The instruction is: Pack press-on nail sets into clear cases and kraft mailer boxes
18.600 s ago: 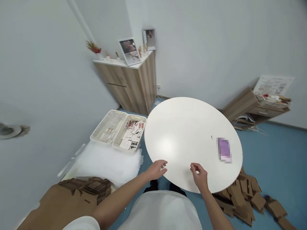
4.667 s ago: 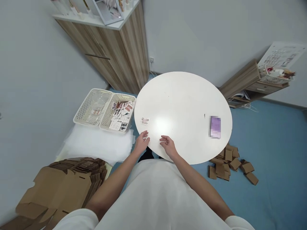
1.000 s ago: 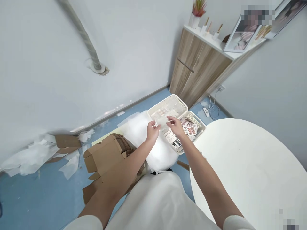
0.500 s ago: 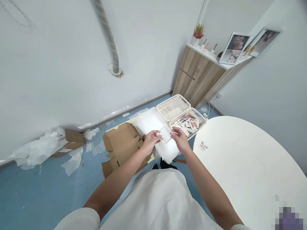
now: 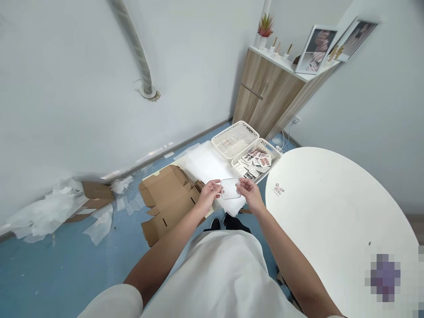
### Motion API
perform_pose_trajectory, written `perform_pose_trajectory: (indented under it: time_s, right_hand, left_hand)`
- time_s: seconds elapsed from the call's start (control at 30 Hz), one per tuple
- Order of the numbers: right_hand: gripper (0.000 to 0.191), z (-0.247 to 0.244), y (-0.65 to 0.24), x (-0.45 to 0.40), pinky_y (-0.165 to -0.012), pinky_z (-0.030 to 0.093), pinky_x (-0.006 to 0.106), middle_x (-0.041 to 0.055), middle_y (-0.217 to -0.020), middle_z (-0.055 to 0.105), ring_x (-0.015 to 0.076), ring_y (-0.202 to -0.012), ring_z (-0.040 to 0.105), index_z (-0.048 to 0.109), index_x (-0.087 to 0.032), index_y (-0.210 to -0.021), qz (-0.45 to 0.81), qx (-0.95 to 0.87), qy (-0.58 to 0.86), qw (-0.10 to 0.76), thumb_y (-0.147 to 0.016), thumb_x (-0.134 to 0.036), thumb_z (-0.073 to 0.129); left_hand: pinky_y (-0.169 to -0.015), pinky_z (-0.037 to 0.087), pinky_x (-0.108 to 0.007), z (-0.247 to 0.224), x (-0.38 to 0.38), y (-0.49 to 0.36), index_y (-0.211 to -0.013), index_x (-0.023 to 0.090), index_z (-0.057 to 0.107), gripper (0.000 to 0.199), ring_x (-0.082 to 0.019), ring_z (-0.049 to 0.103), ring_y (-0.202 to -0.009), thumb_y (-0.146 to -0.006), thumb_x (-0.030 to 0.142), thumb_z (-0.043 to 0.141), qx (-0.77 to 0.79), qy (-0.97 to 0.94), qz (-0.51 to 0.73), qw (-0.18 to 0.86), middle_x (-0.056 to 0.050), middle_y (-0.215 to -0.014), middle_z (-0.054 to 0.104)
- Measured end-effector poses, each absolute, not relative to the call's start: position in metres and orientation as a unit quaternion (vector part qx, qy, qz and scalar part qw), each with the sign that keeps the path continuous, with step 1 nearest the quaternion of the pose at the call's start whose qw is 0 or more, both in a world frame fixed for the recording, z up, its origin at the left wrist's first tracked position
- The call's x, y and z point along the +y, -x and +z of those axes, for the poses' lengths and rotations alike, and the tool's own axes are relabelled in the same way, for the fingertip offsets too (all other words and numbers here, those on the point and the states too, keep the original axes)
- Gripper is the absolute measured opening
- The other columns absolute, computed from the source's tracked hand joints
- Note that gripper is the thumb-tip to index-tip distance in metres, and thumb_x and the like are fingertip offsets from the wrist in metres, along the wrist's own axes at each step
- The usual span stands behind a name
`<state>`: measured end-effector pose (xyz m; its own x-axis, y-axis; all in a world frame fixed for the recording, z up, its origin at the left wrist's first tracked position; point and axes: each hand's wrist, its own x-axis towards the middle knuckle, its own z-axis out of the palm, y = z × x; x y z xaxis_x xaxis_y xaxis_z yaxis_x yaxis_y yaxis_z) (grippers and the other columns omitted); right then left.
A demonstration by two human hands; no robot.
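Observation:
A small clear plastic case with rounded corners is held up in front of me. My left hand pinches its left edge, and my right hand pinches its right edge. Behind and below it lies a stack of thin white sheets. Just beyond my right hand stands a white basket full of printed cards. A second white basket, with some clear items in it, adjoins the first. On the left are flattened brown cardboard boxes.
A round white table fills the right side, with a small card of shiny pieces near its edge. Torn white wrapping litters the blue floor at left. A wooden cabinet stands in the far corner.
The clear case has turned from a tilted position to nearly level, still between both hands. My view has shifted, so the room's things sit higher and slightly further left.

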<state>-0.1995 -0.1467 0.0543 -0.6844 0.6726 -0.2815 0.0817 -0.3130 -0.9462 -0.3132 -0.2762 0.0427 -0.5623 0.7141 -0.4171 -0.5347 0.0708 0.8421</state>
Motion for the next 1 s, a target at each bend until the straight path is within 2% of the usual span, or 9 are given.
perform_pose_trajectory:
  time_s: [0.1,0.23,0.37,0.53,0.73,0.83,0.9,1.0]
  right_hand:
    - [0.03,0.052,0.203,-0.138,-0.063,0.043,0.027,-0.0003,-0.075,0.059,0.0114,-0.067,0.054,0.06,-0.021,-0.089,0.717,-0.588,0.329,0.179,-0.063,-0.033,0.068]
    - [0.03,0.05,0.212,-0.13,-0.071,0.043,0.03,0.0026,-0.086,0.062,0.014,-0.076,0.055,0.061,-0.022,-0.092,0.699,-0.624,0.313,0.154,-0.066,-0.036,0.064]
    - [0.03,0.051,0.216,-0.126,-0.075,0.045,0.033,0.0028,-0.089,0.063,0.0151,-0.078,0.057,0.058,-0.024,-0.093,0.704,-0.614,0.314,0.171,-0.068,-0.04,0.062]
    - [0.032,0.052,0.208,-0.124,-0.08,0.045,0.037,0.0051,-0.115,0.053,0.0177,-0.089,0.059,0.051,-0.026,-0.097,0.705,-0.607,0.311,0.194,-0.071,-0.044,0.058]
    - [0.057,0.05,0.194,-0.114,-0.086,0.042,0.038,0.0063,-0.131,0.038,0.0225,-0.112,0.045,0.05,-0.029,-0.105,0.669,-0.692,0.229,0.146,-0.054,-0.035,0.075]
    - [0.058,0.051,0.193,-0.104,-0.088,0.041,0.039,0.0071,-0.134,0.034,0.0234,-0.119,0.038,0.05,-0.029,-0.108,0.623,-0.751,0.179,0.126,-0.055,-0.031,0.075]
    - [0.051,0.053,0.195,-0.097,-0.088,0.042,0.039,0.0077,-0.133,0.035,0.0233,-0.117,0.04,0.052,-0.028,-0.106,0.602,-0.773,0.161,0.122,-0.059,-0.029,0.072]
    - [0.044,0.055,0.198,-0.088,-0.086,0.043,0.04,0.008,-0.128,0.041,0.0239,-0.114,0.044,0.054,-0.027,-0.102,0.582,-0.787,0.153,0.132,-0.061,-0.029,0.07]
  left_hand:
    - [-0.064,0.042,-0.024,0.042,-0.274,0.319,-0.096,0.019,0.057,0.035,-0.01,0.057,-0.067,-0.069,0.04,0.062,0.583,-0.116,0.653,0.469,-0.001,-0.077,0.06]
    - [-0.065,0.043,-0.025,0.039,-0.269,0.321,-0.084,0.017,0.06,0.027,-0.009,0.056,-0.062,-0.068,0.038,0.063,0.595,-0.128,0.622,0.492,-0.001,-0.074,0.06]
    - [-0.066,0.044,-0.026,0.036,-0.266,0.319,-0.077,0.016,0.058,0.023,-0.011,0.059,-0.062,-0.066,0.035,0.065,0.586,-0.103,0.622,0.509,-0.002,-0.073,0.061]
    - [-0.072,0.046,-0.029,0.037,-0.261,0.316,-0.074,0.015,0.057,0.021,-0.012,0.061,-0.067,-0.062,0.03,0.067,0.57,-0.082,0.638,0.511,-0.002,-0.074,0.061]
    - [-0.078,0.045,-0.033,0.038,-0.251,0.311,-0.071,0.016,0.055,0.019,-0.014,0.061,-0.07,-0.062,0.028,0.066,0.542,-0.051,0.667,0.508,-0.002,-0.074,0.062]
    - [-0.078,0.044,-0.033,0.037,-0.246,0.308,-0.076,0.016,0.056,0.02,-0.015,0.062,-0.072,-0.065,0.029,0.065,0.559,-0.062,0.657,0.502,-0.003,-0.077,0.063]
    - [-0.078,0.044,-0.033,0.038,-0.244,0.306,-0.089,0.017,0.055,0.029,-0.014,0.061,-0.073,-0.065,0.029,0.065,0.577,-0.085,0.654,0.482,-0.003,-0.078,0.063]
    - [-0.078,0.044,-0.033,0.044,-0.242,0.306,-0.122,0.022,0.038,0.074,-0.014,0.06,-0.075,-0.057,0.023,0.073,0.596,-0.15,0.652,0.443,-0.002,-0.083,0.061]
